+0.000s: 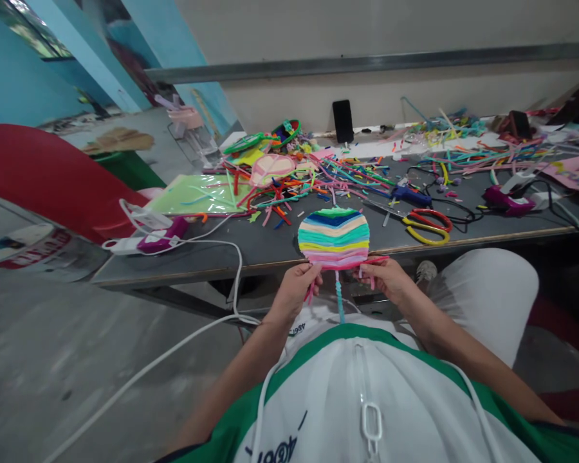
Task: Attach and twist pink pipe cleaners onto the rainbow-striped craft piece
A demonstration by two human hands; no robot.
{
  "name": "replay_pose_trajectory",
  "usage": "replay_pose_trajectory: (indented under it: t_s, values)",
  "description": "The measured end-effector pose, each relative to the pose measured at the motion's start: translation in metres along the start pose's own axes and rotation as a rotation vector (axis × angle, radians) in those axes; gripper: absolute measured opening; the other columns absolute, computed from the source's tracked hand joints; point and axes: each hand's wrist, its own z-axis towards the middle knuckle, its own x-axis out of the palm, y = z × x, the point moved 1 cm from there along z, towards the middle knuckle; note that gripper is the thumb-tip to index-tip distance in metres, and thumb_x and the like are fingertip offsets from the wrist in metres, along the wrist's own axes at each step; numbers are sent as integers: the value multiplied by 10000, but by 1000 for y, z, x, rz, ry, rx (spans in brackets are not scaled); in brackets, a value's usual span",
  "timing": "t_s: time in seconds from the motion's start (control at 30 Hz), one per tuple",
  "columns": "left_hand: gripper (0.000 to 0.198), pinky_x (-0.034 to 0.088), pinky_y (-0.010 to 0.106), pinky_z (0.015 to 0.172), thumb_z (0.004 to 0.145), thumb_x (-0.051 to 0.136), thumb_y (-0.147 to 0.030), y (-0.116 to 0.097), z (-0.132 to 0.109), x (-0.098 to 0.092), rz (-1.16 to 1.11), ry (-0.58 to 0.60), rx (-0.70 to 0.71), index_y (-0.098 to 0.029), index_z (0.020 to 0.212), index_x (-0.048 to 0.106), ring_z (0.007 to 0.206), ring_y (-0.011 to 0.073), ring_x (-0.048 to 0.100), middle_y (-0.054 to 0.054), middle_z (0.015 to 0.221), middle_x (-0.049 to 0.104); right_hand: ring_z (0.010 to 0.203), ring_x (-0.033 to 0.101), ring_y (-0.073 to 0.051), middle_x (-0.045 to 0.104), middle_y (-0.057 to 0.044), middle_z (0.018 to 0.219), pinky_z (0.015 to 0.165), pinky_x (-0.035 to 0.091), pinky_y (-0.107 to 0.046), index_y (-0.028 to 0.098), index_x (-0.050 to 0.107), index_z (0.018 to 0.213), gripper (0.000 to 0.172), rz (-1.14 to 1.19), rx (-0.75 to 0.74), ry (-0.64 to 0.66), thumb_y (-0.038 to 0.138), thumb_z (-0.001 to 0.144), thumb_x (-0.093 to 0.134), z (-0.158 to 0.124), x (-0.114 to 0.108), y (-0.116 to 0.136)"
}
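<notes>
A round fan-like piece (334, 238) is covered with rows of fuzzy pipe cleaners in green, blue, cream, teal, yellow and pink. Its lower edge reaches past the table's front edge, and a teal wrapped stem (340, 299) hangs below toward my lap. My left hand (300, 284) is closed at the lower left edge, with pink ends poking out under the fingers. At the lower right, my right hand (383, 278) pinches a red-pink pipe cleaner (377, 260) that runs along the bottom edge.
Red-and-yellow-handled scissors (427, 226) and a blue glue gun (412, 195) lie to the right. Many loose pipe cleaners (357, 172) spread behind. Purple-and-white power strips (164, 236) with cables sit at the left. A phone (343, 121) leans on the wall beyond a clear bottle (193, 132).
</notes>
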Motion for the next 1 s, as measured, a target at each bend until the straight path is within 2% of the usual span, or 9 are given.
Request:
replay_pose_trajectory:
  t_s: [0.3, 0.53, 0.7, 0.8, 1.0]
  values:
    - [342, 309, 195, 383, 730, 678, -418, -5, 1, -1, 45, -23, 34, -158, 555, 543, 366, 62, 428, -24, 497, 519, 578, 653, -158, 694, -51, 638, 562, 519, -245, 130, 699, 687, 268, -89, 49, -59, 347, 581, 815, -2, 0, -2]
    - [353, 306, 196, 407, 740, 669, -415, -6, 1, -3, 133, -1, 49, -157, 530, 549, 389, 63, 422, -21, 475, 507, 520, 586, -122, 639, -17, 548, 549, 499, -237, 139, 673, 637, 261, -46, -92, -133, 366, 588, 792, -2, 9, -6]
    - [376, 363, 206, 431, 767, 622, -503, -8, 0, -7, -51, 125, -31, -157, 626, 571, 409, 66, 444, 2, 575, 582, 598, 638, -148, 686, -37, 650, 607, 547, -262, 142, 691, 734, 286, -37, -19, -115, 346, 577, 814, 0, 5, -9]
    - [396, 393, 213, 448, 777, 596, -546, -9, -1, -9, -149, 130, -45, -163, 685, 557, 427, 71, 455, 5, 607, 593, 620, 652, -160, 688, -41, 664, 626, 568, -278, 141, 690, 759, 302, -41, 3, -98, 330, 568, 828, 0, 3, -8]
    - [388, 341, 199, 403, 779, 601, -536, -8, -1, -9, -117, 113, -56, -158, 708, 560, 395, 61, 436, -13, 576, 563, 568, 646, -157, 684, -38, 646, 600, 566, -285, 138, 697, 797, 324, 9, 47, -48, 353, 589, 822, -3, 11, -1]
